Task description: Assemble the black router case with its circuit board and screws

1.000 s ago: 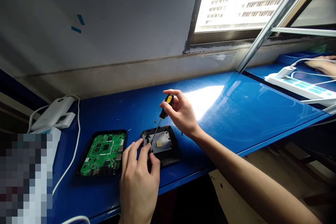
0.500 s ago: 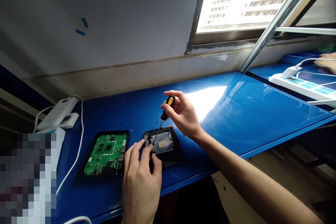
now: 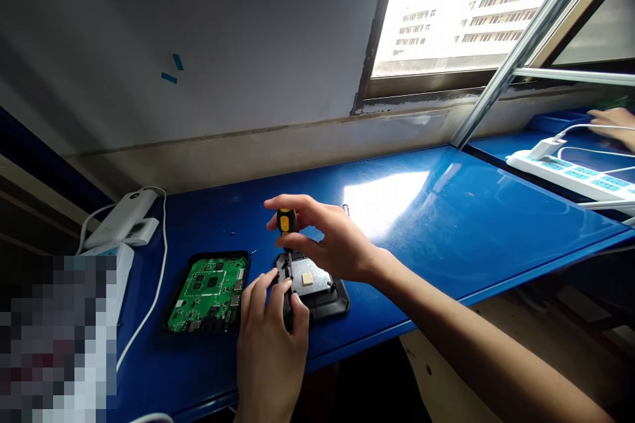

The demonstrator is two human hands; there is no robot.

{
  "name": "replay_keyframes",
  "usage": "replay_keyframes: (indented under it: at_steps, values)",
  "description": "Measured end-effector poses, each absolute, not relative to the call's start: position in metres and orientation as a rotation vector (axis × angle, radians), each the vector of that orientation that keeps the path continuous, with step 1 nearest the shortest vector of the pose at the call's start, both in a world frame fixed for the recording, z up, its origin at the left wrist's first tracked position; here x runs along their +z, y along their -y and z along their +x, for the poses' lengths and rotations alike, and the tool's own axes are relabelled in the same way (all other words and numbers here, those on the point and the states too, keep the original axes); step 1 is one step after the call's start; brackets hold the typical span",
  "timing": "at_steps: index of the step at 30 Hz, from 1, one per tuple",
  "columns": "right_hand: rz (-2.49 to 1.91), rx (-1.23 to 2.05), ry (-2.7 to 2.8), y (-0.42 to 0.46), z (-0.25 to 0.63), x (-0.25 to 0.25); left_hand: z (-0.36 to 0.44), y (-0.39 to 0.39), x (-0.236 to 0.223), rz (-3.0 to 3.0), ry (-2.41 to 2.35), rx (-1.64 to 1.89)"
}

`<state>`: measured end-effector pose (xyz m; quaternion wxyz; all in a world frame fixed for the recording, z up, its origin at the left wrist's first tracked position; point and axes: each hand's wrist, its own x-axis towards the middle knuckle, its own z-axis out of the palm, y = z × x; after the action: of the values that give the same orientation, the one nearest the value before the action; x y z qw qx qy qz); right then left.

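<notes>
My right hand (image 3: 322, 234) is closed round the yellow-and-black handle of a screwdriver (image 3: 286, 221). Its shaft points down to the left side of a black plastic cover (image 3: 335, 307), and the tip is partly hidden by my left fingers. A metal plate (image 3: 320, 281) with a small beige pad (image 3: 307, 278) lies inside the cover. My left hand (image 3: 272, 330) grips the cover's left side with bent fingers and thumb. Just left of it sits a green circuit board (image 3: 211, 291) in a black casing. Small screws (image 3: 233, 232) lie on the table behind.
The blue table (image 3: 426, 244) runs along the wall under a window. White adapters (image 3: 119, 218) and a cable (image 3: 161, 271) stand at the left. To the right, beyond a metal post (image 3: 489, 106), are a power strip (image 3: 570, 172) and another person's hand (image 3: 618, 125).
My right hand has shifted left, and the screwdriver has gone from slanted to nearly upright. My left hand still holds the cover. The whole view has shifted slightly.
</notes>
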<state>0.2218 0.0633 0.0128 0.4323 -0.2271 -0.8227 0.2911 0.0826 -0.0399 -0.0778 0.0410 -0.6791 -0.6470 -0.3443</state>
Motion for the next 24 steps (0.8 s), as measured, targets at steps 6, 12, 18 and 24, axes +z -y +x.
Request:
replay_keyframes:
  at_steps: [6, 12, 18, 24]
  values:
    - [-0.578, 0.383, 2.052, -0.055, 0.212, 0.013, 0.082, 0.039, -0.079, -2.088, 1.943, -1.099]
    - [-0.533, 0.333, 2.032, -0.042, 0.211, 0.024, 0.083, 0.039, -0.077, -2.089, 1.947, -1.196]
    - [-0.679, 0.339, 1.964, -0.047, 0.213, 0.023, 0.082, 0.041, -0.078, -2.126, 2.029, -1.184]
    - [-0.759, 0.219, 1.917, -0.045, 0.215, 0.017, 0.083, 0.039, -0.077, -2.132, 2.035, -1.200]
